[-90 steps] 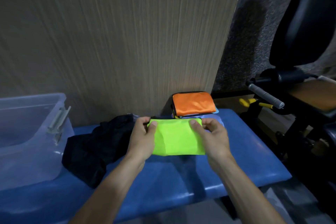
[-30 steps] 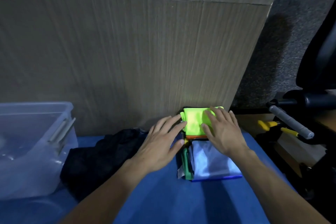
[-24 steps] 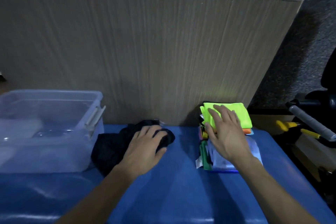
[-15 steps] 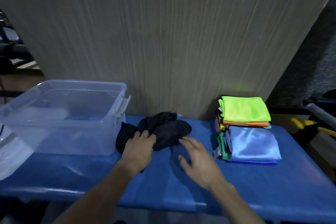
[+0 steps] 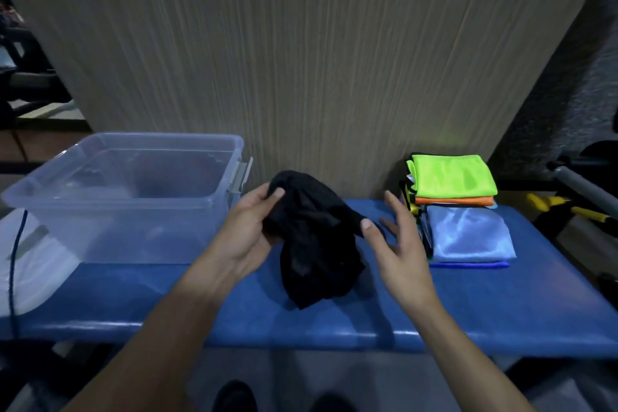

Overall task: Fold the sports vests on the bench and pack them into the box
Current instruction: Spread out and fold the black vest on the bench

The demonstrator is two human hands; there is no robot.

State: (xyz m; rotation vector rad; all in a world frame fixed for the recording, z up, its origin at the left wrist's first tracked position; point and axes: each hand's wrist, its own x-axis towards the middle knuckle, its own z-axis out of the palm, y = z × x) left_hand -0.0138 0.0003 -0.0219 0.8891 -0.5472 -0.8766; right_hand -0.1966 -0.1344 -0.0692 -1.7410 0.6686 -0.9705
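Observation:
A crumpled black vest (image 5: 314,237) is lifted above the blue bench (image 5: 468,304), its lower part hanging down to the surface. My left hand (image 5: 249,231) grips its upper left bunch, thumb on top. My right hand (image 5: 398,237) pinches the vest's right edge with the thumb, the other fingers spread. A stack of folded vests stands at the right: neon yellow-green (image 5: 453,176) on top, orange (image 5: 454,201) under it, light blue (image 5: 468,234) in front. The clear plastic box (image 5: 110,197) sits on the bench's left part.
A wood-grain wall panel (image 5: 301,60) stands right behind the bench. Gym equipment with a grey bar (image 5: 588,191) and yellow handles (image 5: 551,202) is at the right. A white sheet with a blue cord (image 5: 20,264) lies at the left.
The neon vest was folded and set on the stack at the right. Both hands then moved left to the black vest and lifted it off the bench.

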